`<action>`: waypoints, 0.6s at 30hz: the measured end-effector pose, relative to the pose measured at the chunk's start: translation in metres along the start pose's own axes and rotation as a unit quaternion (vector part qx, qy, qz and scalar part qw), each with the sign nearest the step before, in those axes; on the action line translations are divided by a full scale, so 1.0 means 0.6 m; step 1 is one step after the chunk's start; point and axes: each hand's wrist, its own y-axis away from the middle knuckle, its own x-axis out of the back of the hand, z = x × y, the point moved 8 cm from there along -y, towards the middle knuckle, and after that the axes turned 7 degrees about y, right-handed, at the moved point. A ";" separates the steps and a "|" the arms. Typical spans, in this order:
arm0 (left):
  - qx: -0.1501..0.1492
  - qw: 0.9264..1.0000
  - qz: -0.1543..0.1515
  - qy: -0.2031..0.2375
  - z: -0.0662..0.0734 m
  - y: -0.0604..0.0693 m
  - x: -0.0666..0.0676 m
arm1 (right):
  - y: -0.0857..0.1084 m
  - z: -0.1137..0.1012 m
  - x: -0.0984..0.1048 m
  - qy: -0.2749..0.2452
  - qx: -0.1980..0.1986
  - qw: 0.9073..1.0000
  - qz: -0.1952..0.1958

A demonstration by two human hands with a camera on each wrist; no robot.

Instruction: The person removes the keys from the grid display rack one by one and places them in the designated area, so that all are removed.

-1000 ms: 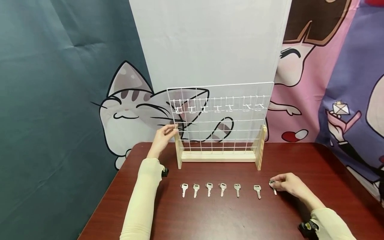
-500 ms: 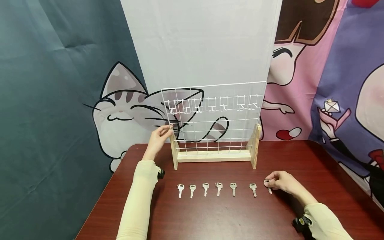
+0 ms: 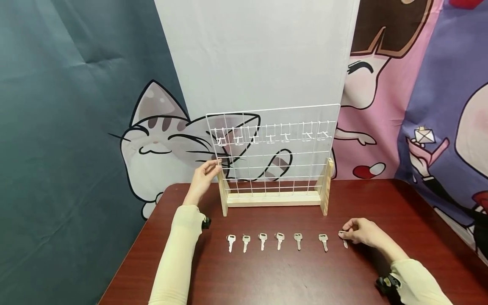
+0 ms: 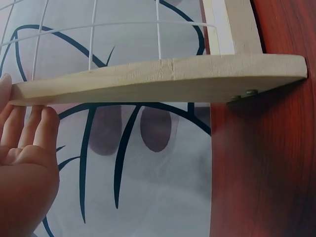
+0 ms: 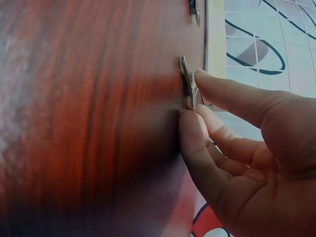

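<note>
My left hand (image 3: 202,180) pinches the left upright (image 4: 168,81) of a wooden rack stand, thumb on one side and fingers on the other. The stand carries a white wire grid (image 3: 272,161) with several white hooks (image 3: 270,137) in a row. On the table in front lies a row of silver keys (image 3: 280,240). At the row's right end, my right hand (image 3: 366,234) pinches the last key (image 5: 187,81) between thumb and index finger. This key is low, at the tabletop; the fingers partly cover its head.
The dark red wooden table (image 3: 259,275) has rounded back corners. Behind it hangs a printed cloth backdrop (image 3: 267,51) with cartoon figures. Another key (image 5: 194,10) shows at the top of the right wrist view.
The head view has shifted a little. My right fingers have moved slightly on the rightmost key, which stays in about the same place. My left hand keeps its hold on the stand.
</note>
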 end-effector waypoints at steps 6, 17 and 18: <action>-0.001 1.000 -0.006 0.015 0.000 0.004 -0.004 | -0.005 0.004 0.005 -0.055 0.020 0.998 -0.006; -0.069 0.959 0.019 -0.275 0.090 0.050 0.040 | 0.028 -0.036 0.148 -0.001 0.070 0.992 0.103; -0.097 0.945 0.026 -0.311 0.116 0.056 0.041 | 0.038 -0.053 0.177 0.022 0.078 0.986 0.146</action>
